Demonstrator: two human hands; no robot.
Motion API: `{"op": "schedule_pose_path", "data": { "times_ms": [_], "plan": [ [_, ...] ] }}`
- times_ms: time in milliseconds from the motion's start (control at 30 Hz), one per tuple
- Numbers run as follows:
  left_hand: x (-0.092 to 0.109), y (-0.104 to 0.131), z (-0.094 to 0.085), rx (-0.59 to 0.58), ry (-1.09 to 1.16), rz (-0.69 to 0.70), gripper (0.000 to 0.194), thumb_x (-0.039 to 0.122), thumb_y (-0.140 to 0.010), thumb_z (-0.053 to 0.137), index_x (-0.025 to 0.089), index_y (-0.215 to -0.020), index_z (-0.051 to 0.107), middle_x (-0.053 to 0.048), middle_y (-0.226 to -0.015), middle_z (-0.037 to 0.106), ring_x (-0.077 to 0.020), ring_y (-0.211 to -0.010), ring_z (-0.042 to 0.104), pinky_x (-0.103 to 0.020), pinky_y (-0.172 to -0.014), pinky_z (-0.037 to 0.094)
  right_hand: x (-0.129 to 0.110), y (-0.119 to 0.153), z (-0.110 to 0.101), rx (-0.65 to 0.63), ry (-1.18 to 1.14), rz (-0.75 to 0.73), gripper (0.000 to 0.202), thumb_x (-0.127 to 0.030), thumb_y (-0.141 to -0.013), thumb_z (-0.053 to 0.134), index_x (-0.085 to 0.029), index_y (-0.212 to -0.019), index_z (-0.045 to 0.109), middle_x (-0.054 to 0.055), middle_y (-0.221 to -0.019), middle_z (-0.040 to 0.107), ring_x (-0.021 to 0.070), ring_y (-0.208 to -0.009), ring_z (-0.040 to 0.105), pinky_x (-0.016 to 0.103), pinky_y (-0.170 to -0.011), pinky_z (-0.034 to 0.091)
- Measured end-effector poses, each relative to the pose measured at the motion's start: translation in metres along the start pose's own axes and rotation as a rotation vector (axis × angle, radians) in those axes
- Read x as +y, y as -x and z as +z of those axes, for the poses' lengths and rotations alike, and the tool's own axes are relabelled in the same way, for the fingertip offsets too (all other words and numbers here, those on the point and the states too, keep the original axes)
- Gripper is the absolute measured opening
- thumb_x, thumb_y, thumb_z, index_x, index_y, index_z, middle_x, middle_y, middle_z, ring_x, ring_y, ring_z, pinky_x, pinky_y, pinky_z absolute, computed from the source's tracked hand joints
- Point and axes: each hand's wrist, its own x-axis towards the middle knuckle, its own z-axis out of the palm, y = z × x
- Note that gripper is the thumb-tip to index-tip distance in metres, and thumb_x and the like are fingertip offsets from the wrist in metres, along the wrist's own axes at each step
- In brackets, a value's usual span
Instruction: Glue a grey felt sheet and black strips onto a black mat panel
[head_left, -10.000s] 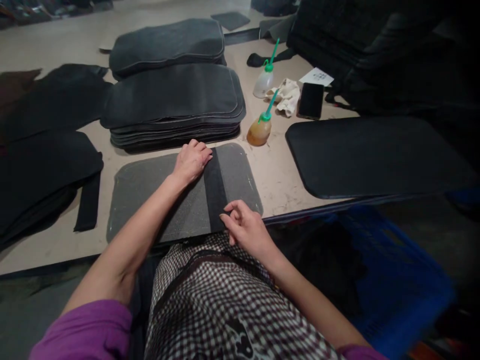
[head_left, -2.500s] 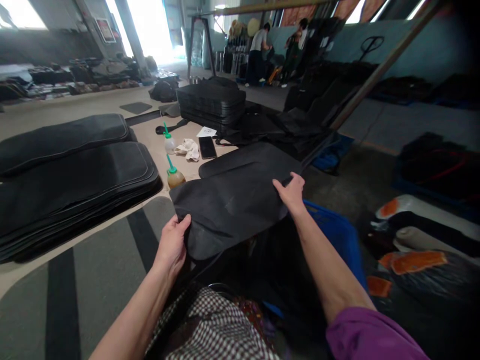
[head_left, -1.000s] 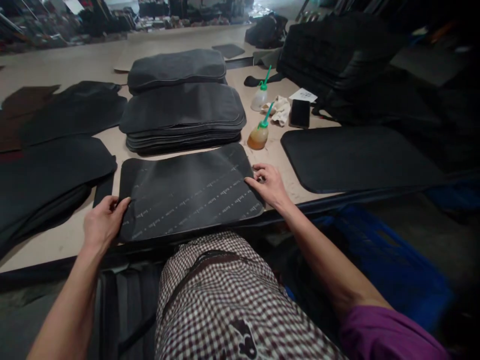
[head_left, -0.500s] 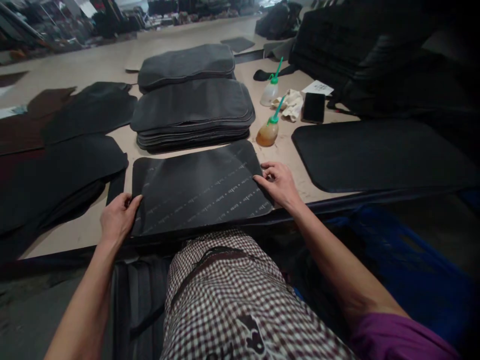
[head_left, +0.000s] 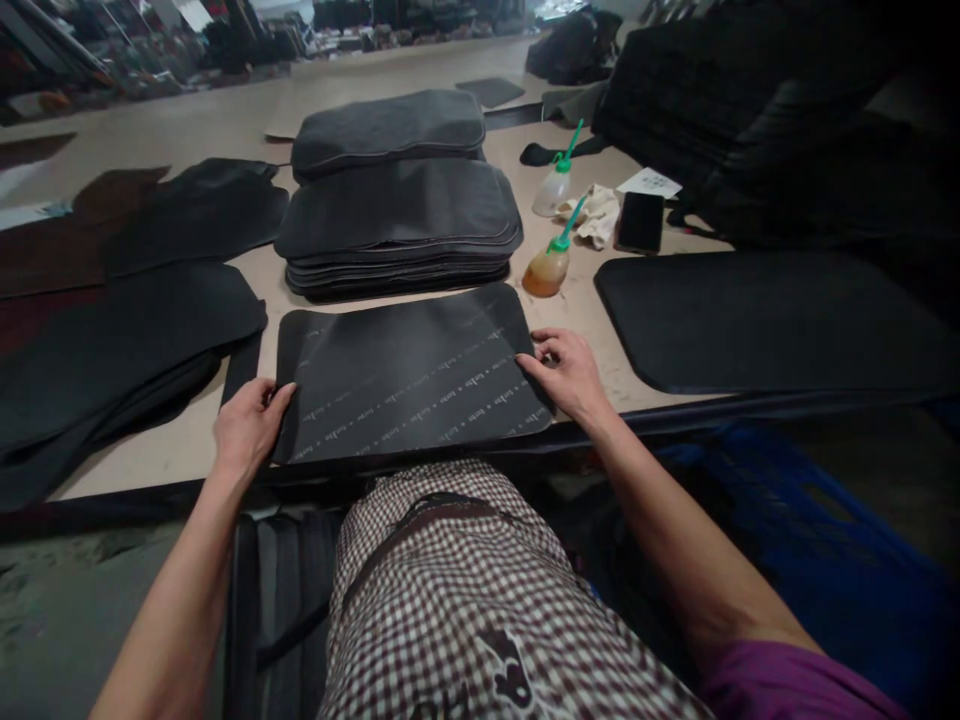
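A dark rectangular panel (head_left: pixel 409 375) with rounded corners and slanting rows of pale print lies at the front edge of the table. My left hand (head_left: pixel 251 420) pinches its left edge, thumb on top. At the right edge, my right hand (head_left: pixel 564 370) grips it between thumb and curled fingers. Behind the panel stands a stack of similar dark panels (head_left: pixel 397 215), with another stack (head_left: pixel 386 130) farther back. A squeeze bottle of amber liquid (head_left: pixel 545 270) with a green nozzle stands just beyond the panel's right corner.
A paler squeeze bottle (head_left: pixel 553 190), a crumpled cloth (head_left: pixel 596 213) and a black phone-like slab (head_left: pixel 640 222) sit behind the amber bottle. Black pieces (head_left: pixel 150 340) overlap on the left. Another dark panel (head_left: pixel 757 320) lies right. A blue crate (head_left: pixel 810 530) is below the table.
The whole view has shifted slightly, so the table and things appear a little farther right. Both hands keep their hold on the panel's edges.
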Motion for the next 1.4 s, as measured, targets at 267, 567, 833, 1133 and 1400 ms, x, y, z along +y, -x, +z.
{"op": "schedule_pose_path", "data": {
  "times_ms": [267, 567, 833, 1133, 1400],
  "plan": [
    [-0.0012, 0.0014, 0.005, 0.035, -0.005, -0.009, 0.041, 0.062, -0.095, 0.052, 0.024, -0.098, 0.067, -0.004, -0.09, 0.067, -0.0203, -0.077, 0.057, -0.029, -0.064, 0.03, 0.0017, -0.0004, 0.0012, 0.019, 0.005, -0.028, 0.028, -0.04, -0.085, 0.071, -0.025, -0.068, 0.055, 0.009, -0.111, 0.072, 0.0316, -0.107, 0.065, 0.052, -0.098, 0.047],
    [0.0008, 0.0006, 0.0046, 0.016, -0.014, -0.026, 0.041, 0.062, -0.096, 0.052, 0.025, -0.098, 0.067, -0.004, -0.093, 0.069, -0.0216, -0.08, 0.059, -0.029, -0.064, 0.032, 0.0005, -0.0001, 0.0009, 0.022, 0.005, -0.022, 0.028, -0.041, -0.086, 0.068, -0.025, -0.068, 0.054, 0.009, -0.111, 0.072, 0.032, -0.106, 0.065, 0.053, -0.098, 0.047],
    [0.0033, 0.0015, 0.0031, 0.006, -0.006, -0.053, 0.041, 0.064, -0.095, 0.052, 0.026, -0.097, 0.067, -0.003, -0.09, 0.068, -0.021, -0.078, 0.059, -0.028, -0.064, 0.033, -0.0007, -0.0005, 0.0, 0.026, 0.002, -0.03, 0.027, -0.04, -0.085, 0.067, -0.025, -0.067, 0.053, 0.009, -0.111, 0.072, 0.0315, -0.106, 0.065, 0.052, -0.097, 0.048],
    [0.0044, 0.0021, 0.0037, 0.011, -0.03, -0.045, 0.04, 0.063, -0.096, 0.052, 0.026, -0.097, 0.066, -0.004, -0.091, 0.069, -0.0222, -0.079, 0.06, -0.029, -0.063, 0.031, -0.0029, -0.0001, -0.0005, 0.009, 0.009, 0.004, 0.026, -0.038, -0.083, 0.066, -0.026, -0.065, 0.051, 0.008, -0.112, 0.072, 0.0321, -0.107, 0.064, 0.052, -0.098, 0.047],
    [0.0045, 0.0024, 0.0039, 0.008, -0.028, -0.061, 0.041, 0.065, -0.095, 0.052, 0.026, -0.091, 0.064, -0.004, -0.086, 0.067, -0.022, -0.076, 0.058, -0.029, -0.061, 0.028, -0.0016, -0.0004, 0.0007, 0.013, 0.012, 0.008, 0.025, -0.038, -0.082, 0.065, -0.026, -0.065, 0.052, 0.008, -0.111, 0.073, 0.0319, -0.107, 0.065, 0.052, -0.098, 0.046]
  ]
}}
